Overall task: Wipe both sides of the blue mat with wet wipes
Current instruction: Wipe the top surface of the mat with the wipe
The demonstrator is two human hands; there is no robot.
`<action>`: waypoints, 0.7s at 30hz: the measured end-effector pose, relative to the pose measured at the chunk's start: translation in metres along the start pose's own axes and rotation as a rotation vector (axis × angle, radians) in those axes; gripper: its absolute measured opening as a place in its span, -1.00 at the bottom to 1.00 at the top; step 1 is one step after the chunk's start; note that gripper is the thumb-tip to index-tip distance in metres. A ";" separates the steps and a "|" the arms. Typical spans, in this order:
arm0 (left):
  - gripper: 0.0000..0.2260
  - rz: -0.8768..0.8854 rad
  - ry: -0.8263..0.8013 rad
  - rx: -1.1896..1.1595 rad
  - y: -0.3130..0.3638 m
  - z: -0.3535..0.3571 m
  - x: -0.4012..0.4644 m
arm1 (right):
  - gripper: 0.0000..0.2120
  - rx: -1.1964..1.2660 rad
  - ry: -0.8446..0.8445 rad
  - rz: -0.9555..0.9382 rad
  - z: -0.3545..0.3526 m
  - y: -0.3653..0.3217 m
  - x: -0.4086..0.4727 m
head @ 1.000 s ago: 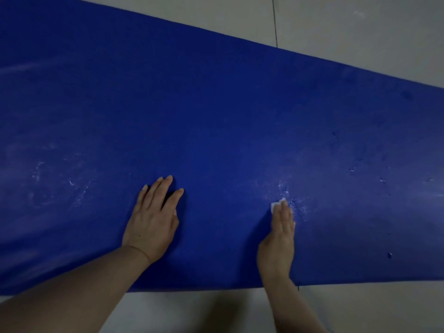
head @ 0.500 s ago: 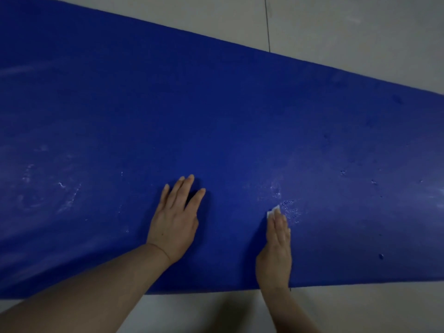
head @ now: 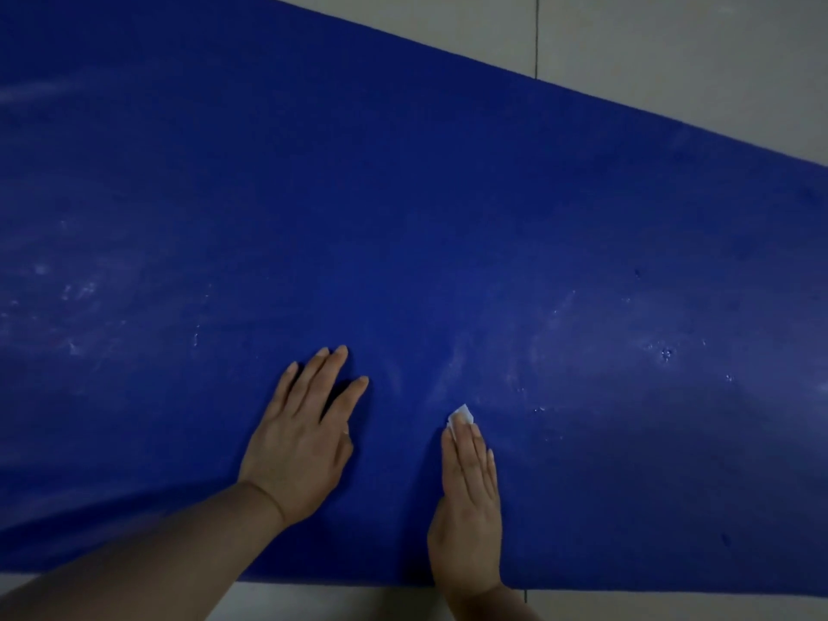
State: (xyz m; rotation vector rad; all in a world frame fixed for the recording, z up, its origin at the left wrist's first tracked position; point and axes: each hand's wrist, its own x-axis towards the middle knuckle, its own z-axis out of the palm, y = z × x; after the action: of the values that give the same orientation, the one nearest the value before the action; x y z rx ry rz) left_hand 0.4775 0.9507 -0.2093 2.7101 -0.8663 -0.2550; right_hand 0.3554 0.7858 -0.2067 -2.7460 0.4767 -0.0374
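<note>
The blue mat [head: 403,217] lies flat on the floor and fills most of the view. My left hand [head: 300,441] rests palm down on it near the front edge, fingers slightly spread, holding nothing. My right hand [head: 468,499] lies flat on the mat just to the right, fingers together, pressing a white wet wipe [head: 460,416] against the surface. Only a small corner of the wipe shows beyond the fingertips. Pale wet streaks and small droplets mark the mat to the right of the wipe and at the far left.
Light grey floor tiles [head: 672,47] show beyond the mat's far edge at the top right, with a dark grout line. A strip of the same floor runs along the mat's near edge at the bottom.
My right hand has slid the wipe back toward the mat's near edge. My left hand has shifted to the right on the mat, closer to my right hand.
</note>
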 end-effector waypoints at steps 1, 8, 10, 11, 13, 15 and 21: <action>-0.54 0.003 -0.002 0.001 0.000 0.000 0.000 | -0.39 0.005 0.006 0.002 0.000 -0.001 0.000; -0.55 0.015 -0.019 0.042 -0.002 -0.002 0.004 | -0.35 0.004 -0.079 0.001 -0.001 -0.003 0.004; -0.56 0.006 -0.045 0.080 -0.001 -0.003 0.005 | -0.32 -0.017 -0.150 -0.015 -0.007 -0.002 0.007; -0.56 0.008 -0.049 0.102 -0.001 -0.003 0.005 | -0.31 -0.037 -0.166 -0.027 -0.008 -0.002 0.008; -0.55 0.010 -0.070 0.099 -0.001 -0.002 0.005 | -0.31 -0.072 -0.194 -0.033 -0.008 0.001 0.007; -0.56 0.011 -0.067 0.083 -0.001 -0.002 0.006 | -0.33 -0.063 -0.183 -0.030 -0.008 0.000 0.009; -0.58 0.007 -0.049 0.011 -0.002 -0.006 0.005 | -0.34 -0.120 -0.181 -0.007 -0.005 -0.003 0.006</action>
State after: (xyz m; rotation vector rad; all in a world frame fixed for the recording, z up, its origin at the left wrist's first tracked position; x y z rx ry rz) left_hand 0.4840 0.9500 -0.2050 2.7213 -0.8931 -0.3165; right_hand 0.3620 0.7845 -0.2012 -2.8330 0.4321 0.2430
